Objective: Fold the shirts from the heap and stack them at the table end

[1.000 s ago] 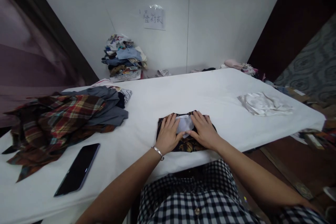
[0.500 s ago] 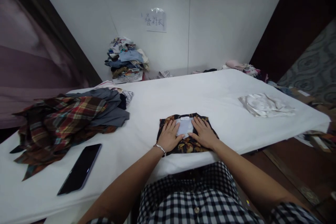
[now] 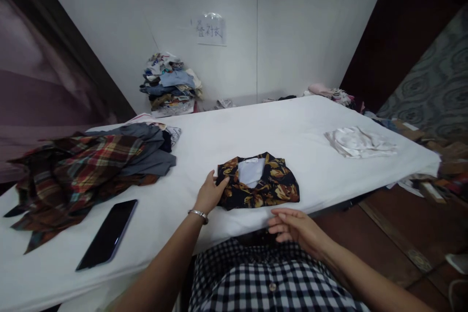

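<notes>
A folded dark shirt (image 3: 276,183) with a brown and golden floral print lies on the white-covered table, its collar, pale inner back and label facing up. At its left edge is my left hand (image 3: 209,196), with a bracelet on the wrist. Its thumb rests over the fabric and its fingers reach along the side, thumb and forefinger apart. My right hand (image 3: 294,226) is off the shirt, in front of the table's near edge, fingers loosely bent and apart with nothing in them.
Left on the table (image 3: 256,126) are a heap of plaid and grey clothes (image 3: 98,161) and a black phone (image 3: 107,234). Folded white garments (image 3: 360,142) lie at the right. A tall clothes stack (image 3: 170,85) stands by the wall below a handwritten sign (image 3: 212,29).
Both hands were flat on the shirt. My left hand has slid out to its left edge; my right hand has come off it, down towards my body. The view has shifted slightly.
</notes>
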`<action>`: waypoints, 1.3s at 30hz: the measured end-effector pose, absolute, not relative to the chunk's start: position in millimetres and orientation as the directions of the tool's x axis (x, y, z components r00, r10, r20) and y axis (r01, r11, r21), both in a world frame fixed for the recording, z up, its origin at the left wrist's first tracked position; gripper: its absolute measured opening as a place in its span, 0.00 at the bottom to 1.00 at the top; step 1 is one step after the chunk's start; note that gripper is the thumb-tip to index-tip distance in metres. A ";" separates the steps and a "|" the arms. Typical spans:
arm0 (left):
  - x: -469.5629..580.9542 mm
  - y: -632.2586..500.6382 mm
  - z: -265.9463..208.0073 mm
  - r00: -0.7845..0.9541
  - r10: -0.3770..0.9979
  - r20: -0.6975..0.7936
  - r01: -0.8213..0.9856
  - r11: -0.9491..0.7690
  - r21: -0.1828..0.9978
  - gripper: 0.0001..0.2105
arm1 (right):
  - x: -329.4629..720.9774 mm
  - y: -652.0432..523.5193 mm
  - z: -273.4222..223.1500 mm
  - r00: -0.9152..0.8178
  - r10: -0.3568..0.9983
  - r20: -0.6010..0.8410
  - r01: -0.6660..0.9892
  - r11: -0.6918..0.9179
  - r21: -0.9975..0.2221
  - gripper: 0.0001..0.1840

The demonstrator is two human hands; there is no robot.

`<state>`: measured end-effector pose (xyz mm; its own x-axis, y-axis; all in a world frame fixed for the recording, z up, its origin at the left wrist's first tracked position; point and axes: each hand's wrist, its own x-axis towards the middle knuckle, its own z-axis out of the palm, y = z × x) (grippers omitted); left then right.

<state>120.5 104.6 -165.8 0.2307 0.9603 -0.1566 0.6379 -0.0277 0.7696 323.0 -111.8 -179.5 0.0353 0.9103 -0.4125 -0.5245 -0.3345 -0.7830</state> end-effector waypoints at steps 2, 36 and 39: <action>127.7 102.9 -163.2 0.243 0.931 -0.274 0.478 0.131 0.869 0.35 | 316.5 -109.9 -184.7 0.021 0.896 -0.443 -0.654 -0.323 -0.684 0.21; 125.2 47.9 -165.6 0.163 0.965 -0.205 0.188 0.173 0.967 0.32 | 280.9 -26.8 -167.5 0.268 0.787 -0.555 -0.820 -0.115 -0.560 0.15; 125.6 44.1 -164.5 0.155 0.964 -0.217 0.272 0.170 0.947 0.33 | 278.7 -19.8 -173.7 0.345 0.718 -0.605 -0.818 -0.087 -0.569 0.12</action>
